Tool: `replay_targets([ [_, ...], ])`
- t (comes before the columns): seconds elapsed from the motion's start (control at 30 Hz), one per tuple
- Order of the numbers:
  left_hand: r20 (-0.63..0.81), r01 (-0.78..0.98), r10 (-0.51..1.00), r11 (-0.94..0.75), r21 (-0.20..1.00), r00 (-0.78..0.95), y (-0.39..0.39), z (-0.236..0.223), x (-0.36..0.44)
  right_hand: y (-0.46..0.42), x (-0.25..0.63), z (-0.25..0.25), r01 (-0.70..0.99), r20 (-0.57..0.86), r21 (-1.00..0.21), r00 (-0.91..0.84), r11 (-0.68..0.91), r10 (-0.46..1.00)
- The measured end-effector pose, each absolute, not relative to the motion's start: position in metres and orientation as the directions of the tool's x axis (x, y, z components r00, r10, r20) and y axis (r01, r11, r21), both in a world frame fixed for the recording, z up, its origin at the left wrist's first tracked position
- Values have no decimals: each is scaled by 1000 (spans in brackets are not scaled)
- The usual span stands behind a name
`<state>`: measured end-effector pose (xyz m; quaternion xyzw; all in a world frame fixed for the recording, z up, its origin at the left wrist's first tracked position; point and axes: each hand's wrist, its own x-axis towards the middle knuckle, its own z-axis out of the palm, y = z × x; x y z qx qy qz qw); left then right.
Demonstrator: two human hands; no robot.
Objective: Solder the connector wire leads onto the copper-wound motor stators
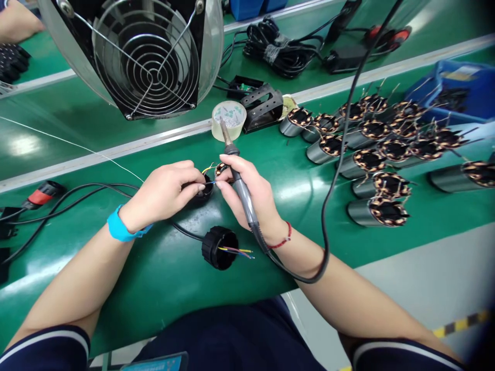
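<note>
My right hand (253, 193) is closed round a soldering iron (243, 193), whose tip points away toward a round pot (228, 121) at the back of the bench. The thumb and forefinger of that hand also meet near a thin blue wire (211, 182). My left hand (170, 188) pinches the same wire from the other side. Under the fingers sits a black round cap (204, 193), partly hidden, with a copper-wound part (221, 170) behind it. Nearer to me lies another black cap (219, 247) with several coloured wires sticking out.
A caged fan (154, 74) stands at the back left. Several motor stators (365, 162) with copper windings stand to the right, beside a blue bin (464, 93). The iron's black cord (328, 206) loops over my right forearm. Coiled cable (276, 46) lies behind; another person's hand (19, 23) shows top left.
</note>
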<state>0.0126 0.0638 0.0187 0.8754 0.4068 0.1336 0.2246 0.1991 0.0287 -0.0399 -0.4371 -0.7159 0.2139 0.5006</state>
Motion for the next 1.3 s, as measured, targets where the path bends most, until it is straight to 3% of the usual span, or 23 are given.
replay_targets([
  [0.17, 167, 619, 921, -363, 697, 352, 60, 11, 15, 32, 200, -39, 271, 429, -859, -85, 435, 899],
  [0.27, 192, 574, 925, -356, 738, 327, 56, 7, 20, 33, 199, -41, 210, 399, -889, -81, 406, 914],
  [0.6, 278, 586, 837, -533, 611, 471, 53, 7, 30, 35, 198, -50, 90, 425, -899, -53, 428, 904],
  [0.8, 291, 678, 787, -617, 399, 545, 51, 5, 30, 36, 196, -51, 136, 437, -890, -15, 434, 900],
  [1.1, 258, 723, 858, -513, 464, 444, 44, 2, 36, 34, 197, -48, 300, 485, -825, -58, 478, 873],
  [1.2, 281, 739, 843, -537, 406, 458, 42, 0, 37, 32, 196, -46, 357, 503, -796, -58, 489, 862],
  [1.3, 309, 751, 809, -582, 311, 499, 41, -3, 36, 32, 194, -46, 285, 489, -834, -16, 472, 872],
])
